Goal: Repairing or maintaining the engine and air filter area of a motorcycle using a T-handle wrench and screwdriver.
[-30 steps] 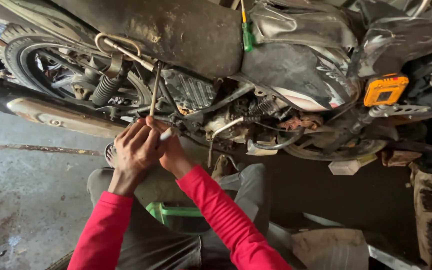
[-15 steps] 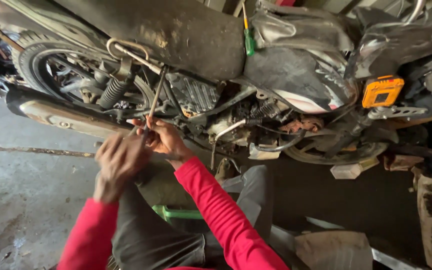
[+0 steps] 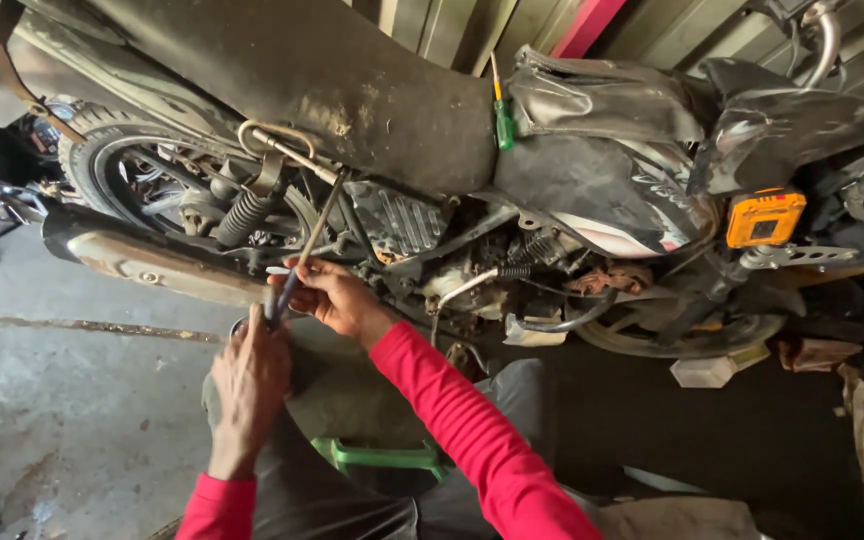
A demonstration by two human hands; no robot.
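Note:
A motorcycle [image 3: 592, 210] stands in front of me, its black seat [image 3: 322, 80] at the top. A long thin metal tool [image 3: 314, 232] slants from the frame under the seat down to a dark handle. My right hand [image 3: 340, 298] grips its shaft near the lower end, beside the engine. Just below, my left hand [image 3: 250, 378] reaches up, its fingertips closed on the handle end. Both arms wear red sleeves. The tool's upper tip is hidden among the frame parts.
A green-handled screwdriver [image 3: 503, 118] is tucked beside the seat. An orange turn signal [image 3: 764, 217] sticks out at right. The rear wheel [image 3: 117, 165], shock spring [image 3: 242, 212] and exhaust pipe [image 3: 142, 262] lie at left. A green frame [image 3: 382, 458] sits under my knees on stained concrete floor [image 3: 42, 400].
My left hand has dropped lower along the tool to its handle end. My right hand stays on the shaft. The view has tilted slightly.

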